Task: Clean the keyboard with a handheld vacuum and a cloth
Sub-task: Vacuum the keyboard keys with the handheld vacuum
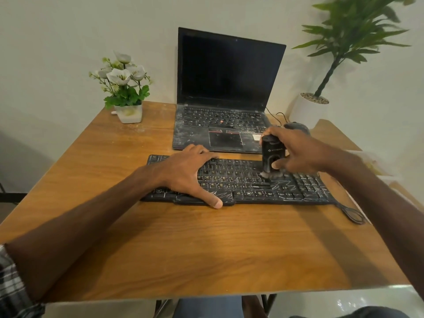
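Observation:
A black, dusty keyboard [243, 182] lies across the middle of the wooden table [183, 244]. My left hand [190, 173] rests flat on its left half, fingers spread over the keys and thumb at the front edge. My right hand [298, 152] grips a small black handheld vacuum [270, 154], held upright with its brush end touching the keys right of centre. A grey cloth [297, 127] lies behind my right hand, mostly hidden.
A dusty open laptop [224, 120] stands just behind the keyboard. A white pot of artificial flowers [126, 90] sits at the back left. A tall potted plant [321, 99] stands on the floor at the right. The keyboard cable [353, 214] loops near the right edge.

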Demonstrator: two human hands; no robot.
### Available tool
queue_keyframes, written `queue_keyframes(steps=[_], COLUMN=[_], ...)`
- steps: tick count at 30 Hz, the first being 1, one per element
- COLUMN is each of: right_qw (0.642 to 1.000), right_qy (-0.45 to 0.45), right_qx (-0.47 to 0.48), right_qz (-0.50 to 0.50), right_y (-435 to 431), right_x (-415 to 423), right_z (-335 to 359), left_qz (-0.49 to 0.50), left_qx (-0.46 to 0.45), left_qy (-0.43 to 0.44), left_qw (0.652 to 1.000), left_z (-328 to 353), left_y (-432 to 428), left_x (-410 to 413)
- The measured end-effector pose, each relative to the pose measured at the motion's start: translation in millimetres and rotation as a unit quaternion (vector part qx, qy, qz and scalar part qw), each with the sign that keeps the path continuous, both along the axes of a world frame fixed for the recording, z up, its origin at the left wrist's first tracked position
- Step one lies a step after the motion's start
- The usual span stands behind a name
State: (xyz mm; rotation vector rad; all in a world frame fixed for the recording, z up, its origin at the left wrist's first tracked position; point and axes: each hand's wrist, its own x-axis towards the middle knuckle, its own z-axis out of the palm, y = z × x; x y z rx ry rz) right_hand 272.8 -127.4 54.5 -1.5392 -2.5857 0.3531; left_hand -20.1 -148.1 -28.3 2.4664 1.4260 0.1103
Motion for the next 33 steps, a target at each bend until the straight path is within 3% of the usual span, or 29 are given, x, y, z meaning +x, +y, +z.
queue_keyframes(steps=[2,5,9,11,16,21,27,33], right_qw=[1.000,0.997,0.993,0.994,1.000,0.995,1.000,0.994], right_qy=[-0.020,0.074,0.119,0.108,-0.020,0.100,0.005,0.110], right_qx=[0.021,0.025,-0.005,-0.016,0.016,-0.011,0.006,0.012], right_qz=[0.006,0.009,0.008,0.002,0.007,-0.002,-0.013,0.009], right_y=[0,-6,-11,-9,-4,-6,0,-7], right_x=[0,-6,-9,0,10,9,31,20], right_z=[9,9,-11,-13,8,-4,4,7], left_qz=[-0.001,-0.002,-0.001,-0.001,-0.004,-0.009,-0.006,-0.008], left_qx=[0.002,0.000,-0.001,0.000,0.006,0.009,-0.003,0.006], left_qy=[0.001,-0.002,0.000,-0.001,-0.019,-0.014,0.015,0.046], left_qw=[1.000,1.000,1.000,1.000,1.000,1.000,1.000,0.999], left_z=[0,0,0,0,-1,-1,6,10], left_y=[-1,0,0,0,0,0,1,1], left_x=[0,0,0,0,-1,-1,2,43])
